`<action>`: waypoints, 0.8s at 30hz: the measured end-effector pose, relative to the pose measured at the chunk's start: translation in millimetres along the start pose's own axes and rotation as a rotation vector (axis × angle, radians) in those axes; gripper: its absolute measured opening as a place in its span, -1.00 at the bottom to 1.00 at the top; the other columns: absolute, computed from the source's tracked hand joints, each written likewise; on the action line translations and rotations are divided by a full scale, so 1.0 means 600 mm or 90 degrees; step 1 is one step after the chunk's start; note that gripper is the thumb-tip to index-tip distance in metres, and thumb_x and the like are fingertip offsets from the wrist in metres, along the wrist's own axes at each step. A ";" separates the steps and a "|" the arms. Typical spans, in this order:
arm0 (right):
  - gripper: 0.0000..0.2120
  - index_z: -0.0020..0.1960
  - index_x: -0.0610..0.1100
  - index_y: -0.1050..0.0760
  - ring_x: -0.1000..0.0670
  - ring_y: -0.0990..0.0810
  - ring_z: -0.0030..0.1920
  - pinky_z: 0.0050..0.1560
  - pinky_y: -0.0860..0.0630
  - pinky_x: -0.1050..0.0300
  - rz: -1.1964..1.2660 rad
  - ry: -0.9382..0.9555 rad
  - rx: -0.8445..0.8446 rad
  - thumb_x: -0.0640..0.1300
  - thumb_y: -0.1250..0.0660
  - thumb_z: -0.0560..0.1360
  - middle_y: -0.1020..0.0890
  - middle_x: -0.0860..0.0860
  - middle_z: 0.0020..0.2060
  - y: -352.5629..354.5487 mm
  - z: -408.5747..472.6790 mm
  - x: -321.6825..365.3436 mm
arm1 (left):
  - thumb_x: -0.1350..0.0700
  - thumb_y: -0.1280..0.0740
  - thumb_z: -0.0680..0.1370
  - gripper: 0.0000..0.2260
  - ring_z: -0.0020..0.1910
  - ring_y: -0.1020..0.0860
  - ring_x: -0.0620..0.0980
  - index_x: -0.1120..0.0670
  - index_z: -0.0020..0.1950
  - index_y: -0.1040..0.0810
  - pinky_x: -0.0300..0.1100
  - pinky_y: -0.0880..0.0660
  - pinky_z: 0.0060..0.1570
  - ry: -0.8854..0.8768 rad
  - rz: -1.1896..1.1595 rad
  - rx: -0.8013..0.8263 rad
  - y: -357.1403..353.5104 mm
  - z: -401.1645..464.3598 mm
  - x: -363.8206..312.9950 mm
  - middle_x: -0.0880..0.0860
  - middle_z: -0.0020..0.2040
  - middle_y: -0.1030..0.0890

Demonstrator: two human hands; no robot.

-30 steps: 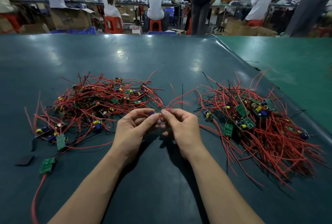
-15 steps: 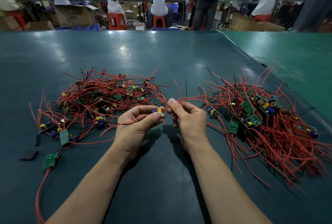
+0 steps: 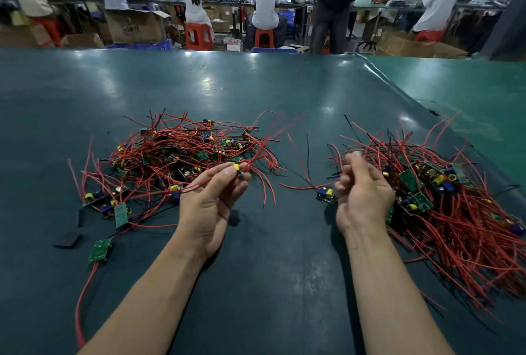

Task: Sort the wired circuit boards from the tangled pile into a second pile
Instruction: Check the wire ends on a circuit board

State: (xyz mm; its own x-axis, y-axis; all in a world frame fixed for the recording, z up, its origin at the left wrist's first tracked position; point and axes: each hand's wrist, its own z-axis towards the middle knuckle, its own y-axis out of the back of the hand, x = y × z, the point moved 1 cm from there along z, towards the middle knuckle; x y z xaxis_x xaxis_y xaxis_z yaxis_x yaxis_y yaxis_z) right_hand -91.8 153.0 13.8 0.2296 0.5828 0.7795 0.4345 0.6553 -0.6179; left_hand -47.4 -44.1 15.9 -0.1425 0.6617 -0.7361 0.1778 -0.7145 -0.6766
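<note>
Your table (image 3: 256, 92) carries two heaps, with your hands raised between them: the tangled pile (image 3: 182, 155) lies to the left, and the second pile (image 3: 444, 201), with its wires combed roughly toward you and to the right, lies to the right. Your left hand (image 3: 210, 206) sits at the near right edge of the tangle and pinches a small circuit board (image 3: 238, 170) between thumb and fingertips, its red wires running back leftward into the heap. Your right hand (image 3: 361, 192) is just beside the sorted heap, fingers curled, apparently nipping a red wire (image 3: 301, 187) that trails left and down; the blur keeps me from being certain of that grip. A loose board (image 3: 325, 194) lies on the table just left of that hand. The held board probably has to travel right, across the gap, and your right hand is the nearer one to its destination.
</note>
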 end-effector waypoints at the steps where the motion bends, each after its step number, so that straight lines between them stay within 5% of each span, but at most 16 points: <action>1: -0.82 -0.25 -0.17 -0.55 0.15 -0.38 -0.55 -0.59 -0.30 0.32 -0.043 -0.019 0.039 -0.23 -0.39 0.53 -0.53 0.03 -0.49 -0.003 -0.004 -0.005 | 0.23 -0.39 0.37 -0.81 -0.27 -0.68 0.00 0.23 -0.04 -0.57 -0.26 -0.62 -0.21 0.008 -0.001 -0.001 0.000 0.000 -0.001 0.13 -0.21 -0.70; 6: -0.85 0.04 -0.15 -0.65 0.10 -0.47 -0.49 -0.56 -0.36 0.30 -0.174 -0.200 0.410 -0.28 -0.38 0.50 -0.62 -0.07 -0.32 -0.034 -0.058 -0.046 | 0.14 -0.40 0.40 -0.86 -0.30 -0.67 -0.01 0.15 -0.08 -0.59 -0.24 -0.63 -0.22 0.019 0.063 0.013 -0.004 -0.006 0.009 0.14 -0.20 -0.70; 8: -0.83 0.05 -0.09 -0.68 0.07 -0.50 -0.46 -0.54 -0.39 0.29 -0.221 -0.211 0.482 -0.24 -0.40 0.49 -0.66 -0.07 -0.28 -0.041 -0.073 -0.058 | 0.10 -0.42 0.38 -0.84 -0.32 -0.66 -0.02 0.16 -0.12 -0.61 -0.23 -0.62 -0.22 -0.005 0.103 0.007 -0.003 -0.004 0.011 0.11 -0.23 -0.69; 12: -0.88 -0.09 -0.07 -0.72 0.09 -0.47 -0.49 -0.54 -0.36 0.29 -0.228 -0.130 0.445 -0.12 -0.48 0.38 -0.66 -0.03 -0.34 -0.050 -0.079 -0.066 | 0.02 -0.47 0.32 -0.79 -0.34 -0.63 -0.01 0.15 -0.19 -0.65 -0.22 -0.60 -0.25 -0.034 0.155 -0.010 0.001 0.000 0.014 0.14 -0.25 -0.69; 15: -0.71 -0.11 -0.10 -0.73 0.08 -0.47 -0.47 -0.51 -0.36 0.27 -0.215 -0.112 0.411 0.03 -0.54 0.24 -0.67 -0.02 -0.32 -0.050 -0.074 -0.067 | -0.02 -0.48 0.30 -0.71 -0.43 -0.58 -0.05 0.19 -0.19 -0.64 -0.27 -0.56 -0.36 -0.040 0.176 -0.024 0.002 0.002 0.015 0.16 -0.31 -0.67; 21: -0.96 -0.29 -0.15 -0.70 0.11 -0.38 -0.55 -0.55 -0.28 0.30 -0.095 -0.104 0.262 -0.18 -0.54 0.30 -0.62 -0.05 -0.42 -0.048 -0.054 -0.054 | -0.01 -0.49 0.32 -0.80 -0.44 -0.56 -0.04 0.12 -0.29 -0.64 -0.28 -0.52 -0.38 -0.067 0.181 -0.021 0.001 0.007 0.020 0.18 -0.32 -0.66; 24: -0.82 -0.35 -0.15 -0.67 0.11 -0.35 -0.57 -0.56 -0.24 0.31 -0.050 -0.063 0.179 -0.32 -0.47 0.40 -0.60 -0.04 -0.46 -0.046 -0.041 -0.039 | -0.03 -0.50 0.32 -0.78 -0.41 -0.58 -0.02 0.11 -0.26 -0.64 -0.27 -0.53 -0.36 -0.091 0.217 -0.015 0.002 0.008 0.023 0.19 -0.30 -0.67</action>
State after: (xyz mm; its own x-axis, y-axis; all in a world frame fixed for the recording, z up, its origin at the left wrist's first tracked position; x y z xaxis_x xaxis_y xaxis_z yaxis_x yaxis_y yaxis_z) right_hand -87.7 109.5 14.9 0.1134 0.5601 0.8206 0.1867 0.7992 -0.5713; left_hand -53.7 -37.0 5.1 -0.2049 0.3473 -0.9151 0.2602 -0.8820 -0.3930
